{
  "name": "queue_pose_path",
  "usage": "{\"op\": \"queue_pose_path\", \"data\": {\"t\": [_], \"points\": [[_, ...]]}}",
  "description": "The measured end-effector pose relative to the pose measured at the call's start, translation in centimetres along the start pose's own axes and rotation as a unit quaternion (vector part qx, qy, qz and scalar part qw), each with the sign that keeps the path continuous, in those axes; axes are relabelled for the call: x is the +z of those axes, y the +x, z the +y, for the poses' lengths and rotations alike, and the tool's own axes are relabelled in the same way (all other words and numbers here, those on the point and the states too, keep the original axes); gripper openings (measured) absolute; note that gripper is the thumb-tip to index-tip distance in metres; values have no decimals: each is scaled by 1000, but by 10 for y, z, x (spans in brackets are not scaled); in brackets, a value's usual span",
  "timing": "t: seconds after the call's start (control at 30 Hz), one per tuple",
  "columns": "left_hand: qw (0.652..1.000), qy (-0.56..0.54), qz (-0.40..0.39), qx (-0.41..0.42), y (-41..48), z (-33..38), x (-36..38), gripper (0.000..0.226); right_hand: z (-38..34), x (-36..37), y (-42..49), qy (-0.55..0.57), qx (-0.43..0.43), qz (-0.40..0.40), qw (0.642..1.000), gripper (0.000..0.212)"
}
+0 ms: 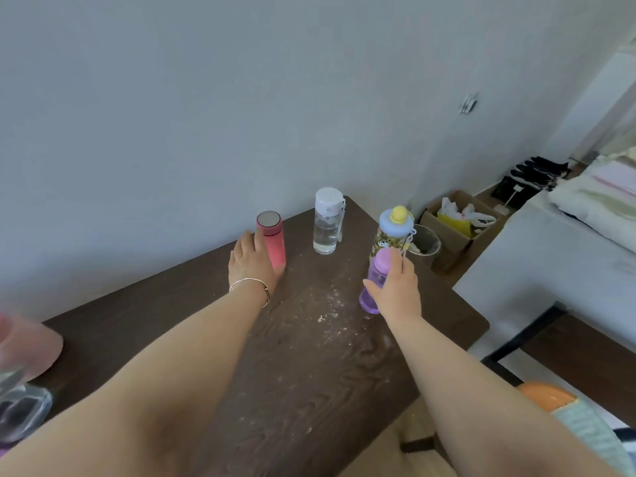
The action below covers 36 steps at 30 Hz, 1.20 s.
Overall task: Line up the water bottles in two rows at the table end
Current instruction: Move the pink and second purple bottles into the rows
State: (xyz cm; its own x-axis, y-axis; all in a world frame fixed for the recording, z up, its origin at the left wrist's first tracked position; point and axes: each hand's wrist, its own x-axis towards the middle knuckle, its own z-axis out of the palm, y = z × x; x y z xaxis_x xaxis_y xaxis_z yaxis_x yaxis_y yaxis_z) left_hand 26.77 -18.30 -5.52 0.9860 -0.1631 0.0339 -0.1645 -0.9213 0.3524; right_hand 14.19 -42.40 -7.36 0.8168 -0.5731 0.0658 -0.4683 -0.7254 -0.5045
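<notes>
- Gripping one bottle each, both hands work at the far end of the dark wooden surface (303,366), which fits the task of building rows there
- The left hand (251,266) wraps the lower body of the pink bottle (272,241); its fingers are closed around the side, the thumb low by the base, so the bottle can be slid or set without tipping. It stands upright, touching the surface, near the wall
- The right hand (399,287) holds the purple bottle (375,284) from its right side, fingers clamped on the body below the cap. Whether its base rests on the surface or hangs just above it, I cannot tell
- The clear bottle (326,222) with a white lid stands upright between the two hands and further back, free of both
- The patterned bottle (392,232) with a blue lid and yellow knob stands just behind the purple one, near the right edge
- Judging by this, clear and patterned bottles look like a back row, and the pink and purple ones are being brought in line with them
- More blurred containers (24,383) sit at the near left, probably waiting their turn
</notes>
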Motion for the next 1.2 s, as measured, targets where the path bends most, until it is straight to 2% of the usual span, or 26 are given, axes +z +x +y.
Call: {"op": "queue_pose_path", "data": {"t": [0.3,0.47,0.77,1.2], "points": [[973,-203,-34,-107,69,-6,30,99,-1,24,17,57,58,49,996,84],[953,-269,-17,-136,85,-4,45,80,-2,30,21,50,51,64,995,84],[942,-305,22,-138,90,-10,54,63,-2,32,21,29,36,81,996,85],[948,-303,21,-96,50,4,50,67,-8,25,12,40,21,79,996,84]]}}
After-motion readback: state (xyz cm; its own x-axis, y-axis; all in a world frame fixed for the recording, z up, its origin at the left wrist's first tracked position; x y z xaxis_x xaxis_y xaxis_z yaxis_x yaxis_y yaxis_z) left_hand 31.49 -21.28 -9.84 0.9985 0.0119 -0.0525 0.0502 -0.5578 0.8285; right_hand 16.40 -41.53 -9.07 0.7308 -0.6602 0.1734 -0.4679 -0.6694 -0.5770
